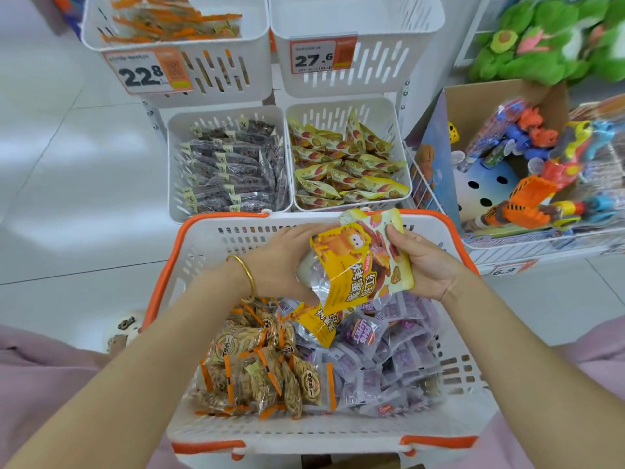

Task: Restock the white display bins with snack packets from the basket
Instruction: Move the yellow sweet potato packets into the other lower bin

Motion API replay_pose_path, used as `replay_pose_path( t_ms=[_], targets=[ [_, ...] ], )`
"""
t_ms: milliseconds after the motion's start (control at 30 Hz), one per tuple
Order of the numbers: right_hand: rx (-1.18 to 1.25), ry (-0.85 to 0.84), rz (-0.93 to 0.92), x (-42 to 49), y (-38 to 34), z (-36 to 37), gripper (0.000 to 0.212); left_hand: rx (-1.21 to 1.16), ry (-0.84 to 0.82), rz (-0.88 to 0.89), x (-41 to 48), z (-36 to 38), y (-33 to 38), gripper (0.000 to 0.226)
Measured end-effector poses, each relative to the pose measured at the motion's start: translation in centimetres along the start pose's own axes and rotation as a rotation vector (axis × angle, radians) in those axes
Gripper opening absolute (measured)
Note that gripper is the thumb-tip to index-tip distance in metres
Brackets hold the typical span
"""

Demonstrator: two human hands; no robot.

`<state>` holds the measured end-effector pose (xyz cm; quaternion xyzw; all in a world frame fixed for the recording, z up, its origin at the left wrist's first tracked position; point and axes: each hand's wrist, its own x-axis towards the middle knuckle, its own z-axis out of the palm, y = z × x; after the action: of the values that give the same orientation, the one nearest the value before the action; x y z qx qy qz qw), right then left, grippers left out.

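White tiled floor point(67, 198) of a shop, with stacked white bins at the far side. Close by, a white basket point(321, 431) with an orange rim.

Above the basket's far edge, a yellow packet point(351, 265) with a cartoon cat on it, held up by both hands. Curled round its left side, the left hand point(284, 262), with a gold bangle point(245, 272) on the wrist. Pinching its right side, the right hand point(426, 265), thumb on the front. More packets tucked behind, number hard to tell.

Inside the basket, brown packets point(257, 370) with orange ends along the left side, purple packets point(389, 360) along the right side, and a second yellow packet point(319, 324) in the middle, just under the hands.

Just past the basket's far edge, a lower left bin point(176, 170) full of dark packets point(230, 170) and a lower right bin point(382, 113) with yellow-and-red packets point(341, 164).

Higher up, an upper left bin point(257, 45) with orange-edged packets point(169, 22) and a 22.8 price tag point(148, 71). Beside it, an upper right bin point(389, 35) with a 27.6 price tag point(321, 55), its inside out of sight.

Off to the right, a cardboard box point(507, 96) of bright plastic toys point(541, 170), with green plush toys point(558, 38) above.
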<state>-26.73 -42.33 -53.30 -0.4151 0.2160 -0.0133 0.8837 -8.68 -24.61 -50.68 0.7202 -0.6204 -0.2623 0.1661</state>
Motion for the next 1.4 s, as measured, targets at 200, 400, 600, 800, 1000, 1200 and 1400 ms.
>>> replay_pose_path(
  t_ms=[200, 400, 600, 800, 1000, 1200, 1400],
  targets=[
    [-0.054, -0.042, 0.037, -0.5, -0.9, 0.3, 0.065, -0.465, 0.099, -0.086, -0.3, -0.9, 0.0, 0.052],
    [-0.247, -0.035, 0.113, -1.3, -2.8, -0.1, 0.064, -0.89, 0.016, -0.285, -0.4, -1.1, 0.4, 0.038],
    [-0.332, 0.043, -0.02, -1.7, -4.2, -1.1, 0.067, -1.27, -0.004, -0.482, -0.3, -1.1, -0.5, 0.047],
    [-0.269, 0.104, -0.162, -1.1, -4.2, -0.8, 0.06, -1.537, -0.088, -0.379, 0.0, -1.6, -0.1, 0.05],
    [-0.211, 0.133, -0.233, 0.2, -3.3, 0.2, 0.048, -1.554, -0.109, -0.307, 0.5, -1.8, 0.4, 0.047],
    [-0.374, 0.323, -0.38, 1.6, -3.1, 1.7, 0.051, -1.421, 0.1, -0.258, 1.4, -1.0, 1.5, 0.105],
    [-0.504, 0.444, -0.361, 2.9, -5.9, 2.1, 0.051, -1.275, 0.351, -0.278, 3.4, -0.8, 2.0, 0.067]
  ],
)
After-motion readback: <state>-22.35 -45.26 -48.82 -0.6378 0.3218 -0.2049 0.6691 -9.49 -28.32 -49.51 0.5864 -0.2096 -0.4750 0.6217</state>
